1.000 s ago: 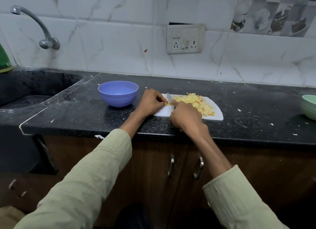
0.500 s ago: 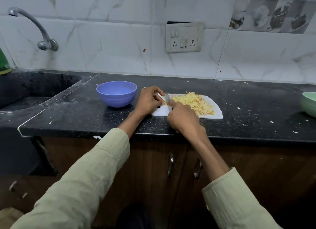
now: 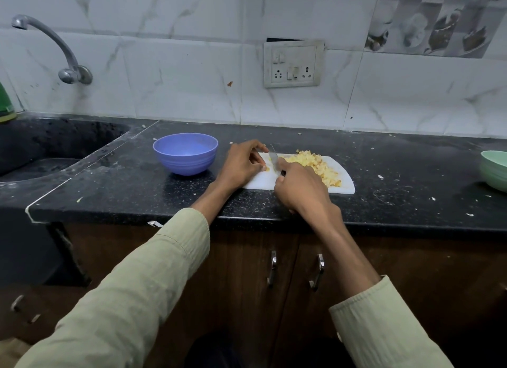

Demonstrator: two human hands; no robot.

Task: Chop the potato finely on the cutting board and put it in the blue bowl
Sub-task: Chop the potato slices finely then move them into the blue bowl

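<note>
Chopping step: judged near its end, since only one small yellow potato piece [image 3: 265, 169] looks uncut while a big heap is already diced.
Key relation: that last piece lies pinched at the fingertips of the left hand [image 3: 242, 163], just to the left of the knife blade [image 3: 273, 157]; the blade's long axis runs away from the person, tip toward the wall, so the next cut would fall just beside those fingertips.
Right hand: the right hand [image 3: 297, 188] is curled tight round the knife's dark handle, which it mostly hides; only the blade shows beyond its knuckles.
Left hand: fingers curled, holding the small piece down on the white cutting board [image 3: 346, 185].
Nearer hand: the left holds the piece; the right brings the blade, and the two hands are almost touching.
Chopped potato [image 3: 318, 166]: heaped on the board beyond and to the right of the right hand.
Blue bowl [image 3: 185, 153]: just left of the left hand, on the desk beside the board, looking empty.
Risk: the piece is tiny, so fingertips sit very close to the edge.
Surface: black speckled stone desk [image 3: 411, 175], littered with pale scraps.
Room: green bowl [image 3: 495, 170] far right of the hands; dark sink [image 3: 41, 150] and tap [image 3: 64, 53] far left; switch plate [image 3: 293, 63] on marble-look wall tiles; brown cabinet doors below.
</note>
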